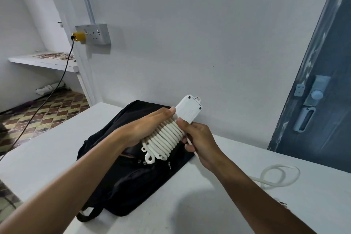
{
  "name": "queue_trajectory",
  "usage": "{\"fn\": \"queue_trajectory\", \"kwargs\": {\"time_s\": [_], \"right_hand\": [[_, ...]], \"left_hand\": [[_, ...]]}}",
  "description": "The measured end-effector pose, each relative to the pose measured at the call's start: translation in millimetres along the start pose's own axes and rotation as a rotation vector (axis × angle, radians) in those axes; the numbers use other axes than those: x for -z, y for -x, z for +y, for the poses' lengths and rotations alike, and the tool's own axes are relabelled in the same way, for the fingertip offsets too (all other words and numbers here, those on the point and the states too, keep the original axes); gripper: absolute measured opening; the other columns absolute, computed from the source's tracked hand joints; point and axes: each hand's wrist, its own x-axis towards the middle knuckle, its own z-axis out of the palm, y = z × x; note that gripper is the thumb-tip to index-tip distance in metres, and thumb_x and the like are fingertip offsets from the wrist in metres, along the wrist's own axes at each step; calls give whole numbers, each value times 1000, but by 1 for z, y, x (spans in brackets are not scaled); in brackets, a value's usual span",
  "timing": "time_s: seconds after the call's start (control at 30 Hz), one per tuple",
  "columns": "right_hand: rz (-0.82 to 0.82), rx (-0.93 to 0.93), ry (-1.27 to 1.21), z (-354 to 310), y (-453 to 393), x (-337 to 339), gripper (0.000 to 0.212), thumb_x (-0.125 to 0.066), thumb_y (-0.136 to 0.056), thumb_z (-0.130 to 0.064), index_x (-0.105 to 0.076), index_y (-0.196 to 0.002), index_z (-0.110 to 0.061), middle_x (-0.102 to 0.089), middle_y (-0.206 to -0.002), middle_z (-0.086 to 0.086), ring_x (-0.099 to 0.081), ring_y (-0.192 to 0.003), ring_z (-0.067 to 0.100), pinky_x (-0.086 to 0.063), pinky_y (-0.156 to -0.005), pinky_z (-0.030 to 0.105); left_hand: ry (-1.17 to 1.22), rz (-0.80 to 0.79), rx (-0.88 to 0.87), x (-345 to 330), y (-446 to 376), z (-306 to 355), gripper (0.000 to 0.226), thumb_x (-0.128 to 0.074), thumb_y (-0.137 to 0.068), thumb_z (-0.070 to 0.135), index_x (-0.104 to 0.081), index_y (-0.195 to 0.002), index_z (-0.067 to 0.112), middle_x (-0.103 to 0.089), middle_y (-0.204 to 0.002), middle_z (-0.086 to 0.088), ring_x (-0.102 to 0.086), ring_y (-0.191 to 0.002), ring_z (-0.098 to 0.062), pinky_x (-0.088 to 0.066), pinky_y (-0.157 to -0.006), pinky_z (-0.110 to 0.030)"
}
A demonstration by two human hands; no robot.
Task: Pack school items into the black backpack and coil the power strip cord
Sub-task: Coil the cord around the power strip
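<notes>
A white power strip is held in the air above the black backpack, its back side facing me. Many turns of its white cord are wound tightly around the strip's body. My left hand holds the wound strip from the left, fingers laid along the coils. My right hand pinches the cord where it leaves the coils on the right. The loose cord tail lies in a loop on the white table at the right. The backpack lies flat on the table.
A grey door with a knob and latch stands at the right. On the wall at the left is a wall socket with a yellow plug and black cable running to the patterned floor. A shelf sits at far left.
</notes>
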Motion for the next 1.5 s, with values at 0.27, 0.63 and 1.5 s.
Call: {"fn": "queue_trajectory", "kwargs": {"time_s": [0.27, 0.63, 1.5], "right_hand": [[111, 71, 62, -16, 9, -10, 23, -71, -82, -37, -64, -71, -19, -48, -46, -14, -44, -44, 2, -31, -40, 13], [-200, 12, 1126, -27, 33, 32, 27, -61, -86, -23, -61, -110, -35, -61, -83, -10, -63, -79, 17, -52, -77, 32], [-250, 125, -164, -57, 10, 25, 5, -69, -70, -10, -73, -68, -11, -69, -72, 7, -65, -66, 14, -50, -57, 23]], "left_hand": [[19, 207, -112, -11, -6, -2, 54, -52, -85, 60, -65, -99, 10, -70, -87, -12, -63, -75, -17, -51, -71, -37], [-882, 592, -157, 15, -13, -16, 64, -32, -82, 75, -54, -117, 26, -68, -82, 1, -64, -72, -20, -54, -63, -39], [-40, 233, -520, -36, 27, 32, 78, -43, -76, 81, -59, -106, 11, -65, -92, -17, -64, -85, -32, -50, -73, -47]]}}
